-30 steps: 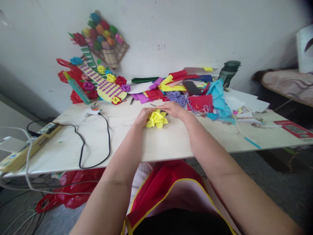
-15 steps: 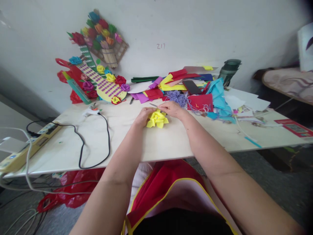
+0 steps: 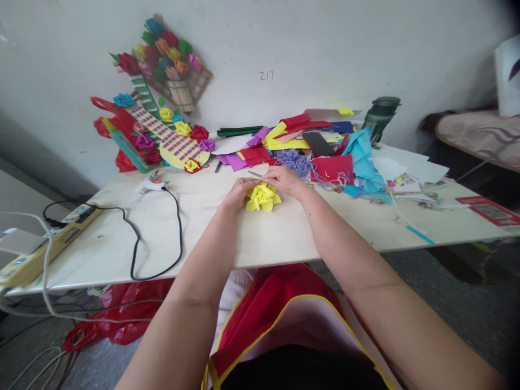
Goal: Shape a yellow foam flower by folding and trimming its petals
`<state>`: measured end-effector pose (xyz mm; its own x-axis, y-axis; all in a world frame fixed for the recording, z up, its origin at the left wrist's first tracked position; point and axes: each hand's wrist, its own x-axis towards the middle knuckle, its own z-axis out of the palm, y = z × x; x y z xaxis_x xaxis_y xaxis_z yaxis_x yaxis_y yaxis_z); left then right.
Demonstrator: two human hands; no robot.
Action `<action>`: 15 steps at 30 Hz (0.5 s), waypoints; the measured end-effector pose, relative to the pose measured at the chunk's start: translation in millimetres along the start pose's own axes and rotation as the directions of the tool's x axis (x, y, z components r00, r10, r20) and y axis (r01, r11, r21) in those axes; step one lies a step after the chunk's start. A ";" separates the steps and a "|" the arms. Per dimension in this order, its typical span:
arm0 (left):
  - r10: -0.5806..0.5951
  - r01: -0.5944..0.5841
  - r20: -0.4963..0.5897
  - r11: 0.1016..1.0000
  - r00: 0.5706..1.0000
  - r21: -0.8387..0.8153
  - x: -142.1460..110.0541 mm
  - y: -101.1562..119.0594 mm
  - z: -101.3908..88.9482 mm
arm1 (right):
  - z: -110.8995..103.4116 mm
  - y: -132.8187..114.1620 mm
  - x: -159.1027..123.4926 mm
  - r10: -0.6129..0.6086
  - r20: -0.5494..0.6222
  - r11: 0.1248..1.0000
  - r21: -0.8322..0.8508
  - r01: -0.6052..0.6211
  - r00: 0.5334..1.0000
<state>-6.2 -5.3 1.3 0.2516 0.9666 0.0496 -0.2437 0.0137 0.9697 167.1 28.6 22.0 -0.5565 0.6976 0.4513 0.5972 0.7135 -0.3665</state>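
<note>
A yellow paper flower [image 3: 264,197] with spread, pointed petals is just above the table, between my two hands. My left hand [image 3: 240,190] is closed, its fingers pinching the flower's far left edge. Over the flower's far right side, my right hand [image 3: 283,180] is curled around a thin, pointed metal tool [image 3: 255,174], whose tip sticks out to the left. The rest of that tool is hidden by the fingers, so its kind cannot be made out.
Coloured paper sheets [image 3: 298,129], purple yarn [image 3: 293,161], a phone [image 3: 318,144] and a dark bottle [image 3: 380,118] crowd the back. A glue gun [image 3: 151,184] with a black cord [image 3: 181,238] lies left, near a power strip [image 3: 67,238]. A flower-trimmed paper guitar [image 3: 174,142] leans behind.
The yellow flower has shifted and turned very slightly between my fingers. Both hands keep nearly the same place and grip.
</note>
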 end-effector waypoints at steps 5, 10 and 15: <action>-0.009 0.009 -0.019 1.000 1.000 -0.001 1.4 -2.7 -2.4 | 2.0 1.0 0.2 0.000 -0.035 0.998 0.057 0.002 0.999; -0.013 0.013 -0.038 1.000 0.999 0.007 3.9 -6.9 -5.9 | 2.7 0.3 -0.4 0.019 -0.059 0.995 0.097 -0.013 0.998; -0.018 0.018 -0.064 1.000 0.998 0.004 3.1 -5.4 -3.6 | 1.1 -2.2 -1.4 0.029 -0.051 0.995 0.101 -0.024 0.998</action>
<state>-7.5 -1.4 -4.7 0.1955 0.9806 0.0172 -0.2355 0.0299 0.9714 165.9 26.1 21.2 -0.5082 0.7140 0.4815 0.5494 0.6994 -0.4573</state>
